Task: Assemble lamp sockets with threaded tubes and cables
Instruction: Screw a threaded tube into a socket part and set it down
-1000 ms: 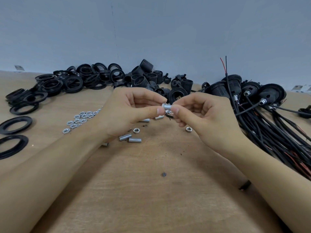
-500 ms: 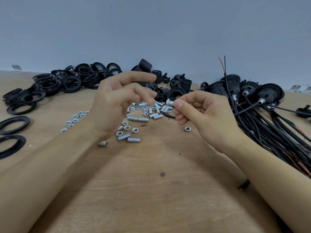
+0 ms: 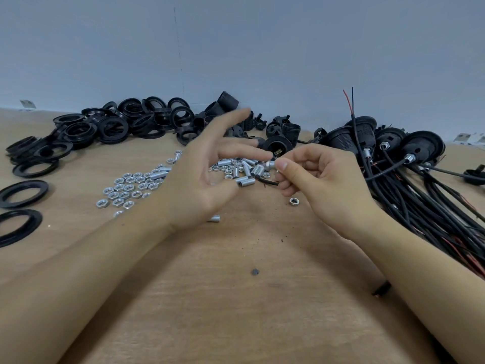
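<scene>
My right hand (image 3: 315, 179) pinches a short silver threaded tube (image 3: 270, 165) between thumb and forefinger, held just above the table. My left hand (image 3: 207, 177) hovers beside it with fingers spread and straight, holding nothing; one fingertip is close to the tube's end. Behind the hands lies a heap of loose threaded tubes (image 3: 246, 170) and, further left, a scatter of silver hex nuts (image 3: 126, 190). One nut (image 3: 294, 201) lies alone under my right hand. Black socket shells (image 3: 278, 147) sit just beyond the tubes.
A pile of black threaded rings (image 3: 110, 127) runs along the back left, with two flat rings (image 3: 21, 190) near the left edge. Finished sockets with black cables (image 3: 409, 190) fill the right side. The wooden table (image 3: 236, 298) meets a grey wall behind.
My left hand let go of the tube and opened, its fingers spreading up and away. My right hand keeps the tube pinched and has barely moved.
</scene>
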